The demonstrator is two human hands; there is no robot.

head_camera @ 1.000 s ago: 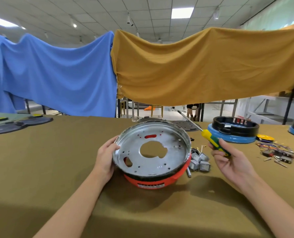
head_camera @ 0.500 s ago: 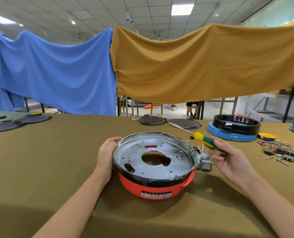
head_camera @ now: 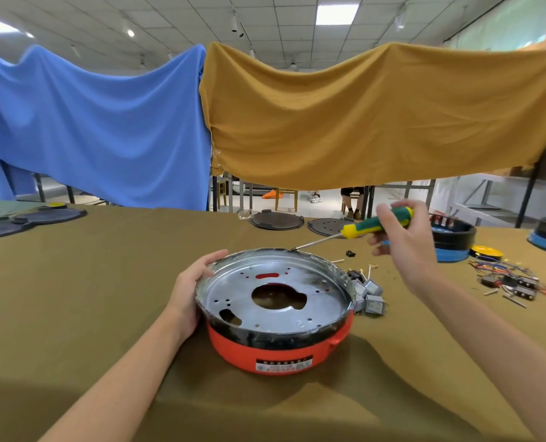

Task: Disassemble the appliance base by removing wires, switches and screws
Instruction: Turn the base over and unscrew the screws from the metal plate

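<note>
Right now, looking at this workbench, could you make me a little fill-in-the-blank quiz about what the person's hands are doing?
1. The right hand grips a ____ with a green and yellow handle.
2. The left hand rests on the rim of the appliance base, whose lower shell is coloured ____.
3. The tool's metal tip points at the base's ____ rim.
4. The loose wires lie on the person's ____ side of the table.

Missing words: screwdriver; red; far; right

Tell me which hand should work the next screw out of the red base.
Right hand: it grips the screwdriver, tip at the far rim. The left hand steadies the red base.
</note>
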